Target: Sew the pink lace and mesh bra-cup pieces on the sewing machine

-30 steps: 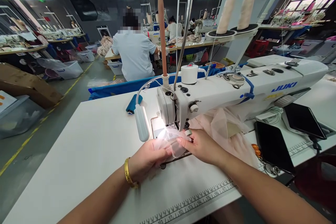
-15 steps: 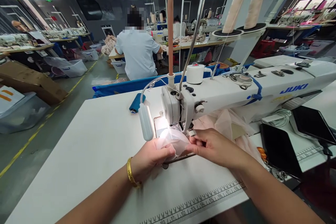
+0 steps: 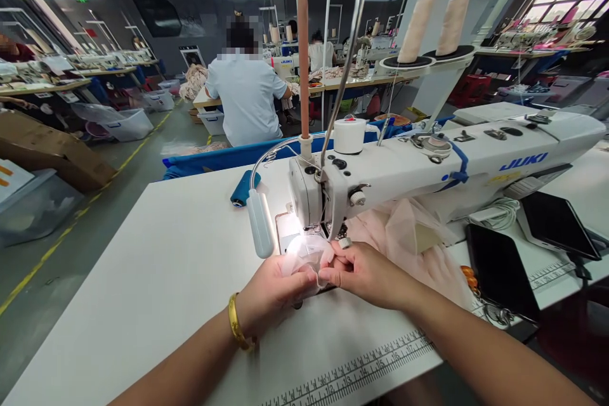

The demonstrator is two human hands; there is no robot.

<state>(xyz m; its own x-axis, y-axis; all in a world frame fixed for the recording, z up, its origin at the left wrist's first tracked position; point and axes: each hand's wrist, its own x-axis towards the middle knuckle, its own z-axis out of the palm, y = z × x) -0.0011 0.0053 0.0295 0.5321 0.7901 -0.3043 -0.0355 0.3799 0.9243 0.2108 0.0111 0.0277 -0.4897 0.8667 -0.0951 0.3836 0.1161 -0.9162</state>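
Sheer pale pink fabric (image 3: pixel 304 250) lies in front of the needle area of a white sewing machine (image 3: pixel 399 168). My left hand (image 3: pixel 278 285) pinches its edge between thumb and fingers; a gold bangle circles that wrist. Close beside it, my right hand (image 3: pixel 364 273) grips the same fabric, its thumb tip almost meeting the left thumb. More of this fabric (image 3: pixel 404 228) lies bunched behind my right hand, under the machine arm. A small lamp (image 3: pixel 261 228) lights the needle area from the left. The needle tip is hard to make out.
A teal thread spool (image 3: pixel 244 188) lies left of the machine head. To the right are a black phone-like device (image 3: pixel 499 273) and a coiled white cable (image 3: pixel 497 214). A printed ruler (image 3: pixel 361 374) runs along the front table edge. Ahead, a person (image 3: pixel 247 95) sits with their back turned.
My right hand has moved left along the fabric, closer to my left hand, and the fabric between them is gathered tighter. The whole view has shifted slightly.
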